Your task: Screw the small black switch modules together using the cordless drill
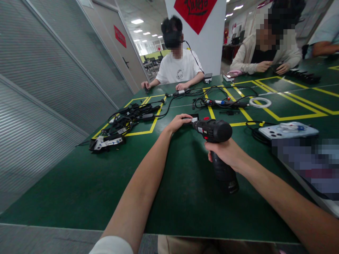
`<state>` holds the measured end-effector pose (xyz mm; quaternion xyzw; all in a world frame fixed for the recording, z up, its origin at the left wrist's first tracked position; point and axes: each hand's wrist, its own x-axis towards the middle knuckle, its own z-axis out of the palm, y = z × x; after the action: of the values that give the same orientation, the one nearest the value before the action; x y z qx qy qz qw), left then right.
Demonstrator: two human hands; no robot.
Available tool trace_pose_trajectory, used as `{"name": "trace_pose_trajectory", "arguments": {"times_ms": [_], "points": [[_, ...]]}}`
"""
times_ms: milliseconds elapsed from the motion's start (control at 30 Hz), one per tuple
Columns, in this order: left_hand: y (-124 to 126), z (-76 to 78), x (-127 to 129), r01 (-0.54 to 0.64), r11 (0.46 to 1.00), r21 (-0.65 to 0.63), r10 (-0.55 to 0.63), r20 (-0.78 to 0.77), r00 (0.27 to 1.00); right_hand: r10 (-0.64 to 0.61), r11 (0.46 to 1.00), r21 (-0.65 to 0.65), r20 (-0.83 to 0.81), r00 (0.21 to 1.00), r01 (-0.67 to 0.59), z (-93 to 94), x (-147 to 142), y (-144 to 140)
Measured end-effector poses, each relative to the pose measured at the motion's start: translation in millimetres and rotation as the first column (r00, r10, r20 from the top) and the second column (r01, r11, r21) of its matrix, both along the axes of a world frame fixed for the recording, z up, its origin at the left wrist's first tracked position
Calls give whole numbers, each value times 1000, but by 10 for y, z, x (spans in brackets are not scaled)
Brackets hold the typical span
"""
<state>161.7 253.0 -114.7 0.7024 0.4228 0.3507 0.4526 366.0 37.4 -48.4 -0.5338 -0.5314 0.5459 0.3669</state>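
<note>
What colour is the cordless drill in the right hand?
The cordless drill is black with small red accents near its front; head view shows it, gripped by the right hand.

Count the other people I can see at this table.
3: one in a white T-shirt across the table, one in a beige top far right, and an arm at the right edge. Others may be hidden.

Green bench (79,190) before me, marked with yellow tape.
A tangle of black cables (129,118) lies far left; a white ring (260,102) and pale blue phone (287,130) lie right.
</note>
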Motion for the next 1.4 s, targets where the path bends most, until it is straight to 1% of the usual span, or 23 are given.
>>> {"name": "trace_pose_trajectory", "arguments": {"times_ms": [167,500,733,800,967,1067,1400], "points": [[-18,15,8,-1,1000,14,1,-8,1000,-8,1000,-4,1,1000,8,7,-3,-4],[-1,3,6,8,1000,10,-8,1,1000,-14,1000,6,3,1000,14,24,-18,-2],[-1,-1,3,16,1000,-3,-15,10,1000,-12,1000,-12,1,1000,12,25,-13,-7],[2,-2,1,12,1000,-16,-12,14,1000,-15,1000,-9,-11,1000,15,15,-8,-6],[-8,15,7,7,1000,8,-7,6,1000,-13,1000,-10,-2,1000,13,3,-2,-4],[-20,24,15,-9,1000,-1,9,-7,1000,-12,1000,-8,-3,1000,12,2,-2,-1],[12,-13,2,-10,1000,5,10,2,1000,-19,1000,-25,5,1000,19,38,-15,-9]]}}
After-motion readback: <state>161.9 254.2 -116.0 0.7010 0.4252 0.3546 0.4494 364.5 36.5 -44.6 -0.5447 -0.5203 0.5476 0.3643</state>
